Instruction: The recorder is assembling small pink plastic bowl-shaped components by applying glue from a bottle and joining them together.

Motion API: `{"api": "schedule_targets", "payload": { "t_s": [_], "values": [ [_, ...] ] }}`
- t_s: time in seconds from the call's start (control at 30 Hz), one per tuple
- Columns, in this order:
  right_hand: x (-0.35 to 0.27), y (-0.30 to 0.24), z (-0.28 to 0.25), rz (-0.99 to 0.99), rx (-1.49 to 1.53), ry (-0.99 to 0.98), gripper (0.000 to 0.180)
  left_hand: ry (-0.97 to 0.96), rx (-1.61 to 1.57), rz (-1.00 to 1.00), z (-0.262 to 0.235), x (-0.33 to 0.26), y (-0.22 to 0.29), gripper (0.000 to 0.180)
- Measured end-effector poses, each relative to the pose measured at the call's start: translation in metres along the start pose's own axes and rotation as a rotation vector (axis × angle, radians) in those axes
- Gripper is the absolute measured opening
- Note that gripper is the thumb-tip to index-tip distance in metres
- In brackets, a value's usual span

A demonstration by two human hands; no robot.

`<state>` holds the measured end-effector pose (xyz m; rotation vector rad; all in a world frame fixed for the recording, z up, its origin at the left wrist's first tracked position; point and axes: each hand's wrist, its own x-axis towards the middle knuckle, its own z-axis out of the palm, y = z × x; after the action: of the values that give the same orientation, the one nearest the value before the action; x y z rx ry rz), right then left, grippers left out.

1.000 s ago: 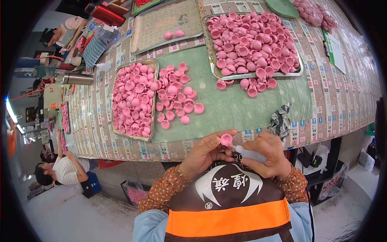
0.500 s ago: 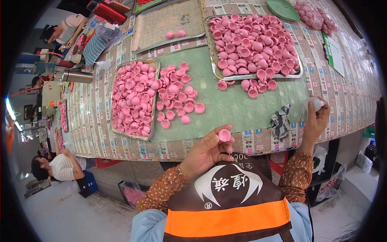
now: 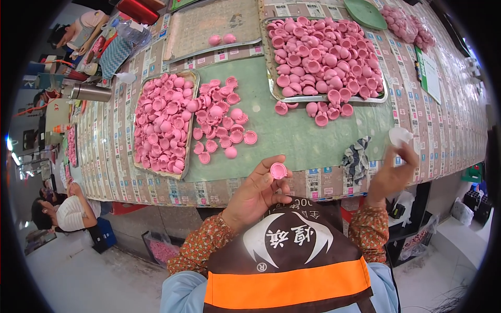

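Observation:
My left hand (image 3: 255, 193) is closed in a pinch around a small pink hollow half-ball (image 3: 278, 170), its open side facing up at me. It is held above the near table edge, in front of my apron. My right hand (image 3: 392, 173), slightly blurred, is just below a small white bottle (image 3: 400, 136) on the table. Its fingers look apart and seem to hold nothing. Beside that hand lies a crumpled dark and white cloth (image 3: 357, 159).
A tray (image 3: 196, 83) of pink half-balls stands at left, loose pieces (image 3: 225, 124) beside it. A larger heaped tray (image 3: 386, 94) is at far right. Behind, another tray (image 3: 182, 31) holds two pink balls. A steel flask (image 3: 91, 93) lies left. Co-workers (image 3: 73, 214) sit farther left.
My right hand has come off the white bottle and drawn back toward me; the bottle stays on the table. My left hand still holds the pink half-ball. The whole view has shifted slightly.

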<state>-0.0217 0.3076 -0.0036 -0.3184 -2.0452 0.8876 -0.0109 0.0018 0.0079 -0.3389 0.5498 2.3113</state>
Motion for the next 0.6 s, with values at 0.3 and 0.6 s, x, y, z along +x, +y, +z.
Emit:
{"api": "schedule_targets", "payload": {
  "t_s": [0.3, 0.6],
  "values": [
    [0.001, -0.051, 0.075, -0.396, -0.291, -0.651, 0.021, -0.042, 0.038, 0.055, 0.004, 0.0, 0.001, 0.047],
    [0.018, -0.054, 0.053, -0.061, 0.19, -1.184, 0.008, -0.013, -0.035, 0.028, -0.005, -0.003, 0.0, 0.047]
  ]
}}
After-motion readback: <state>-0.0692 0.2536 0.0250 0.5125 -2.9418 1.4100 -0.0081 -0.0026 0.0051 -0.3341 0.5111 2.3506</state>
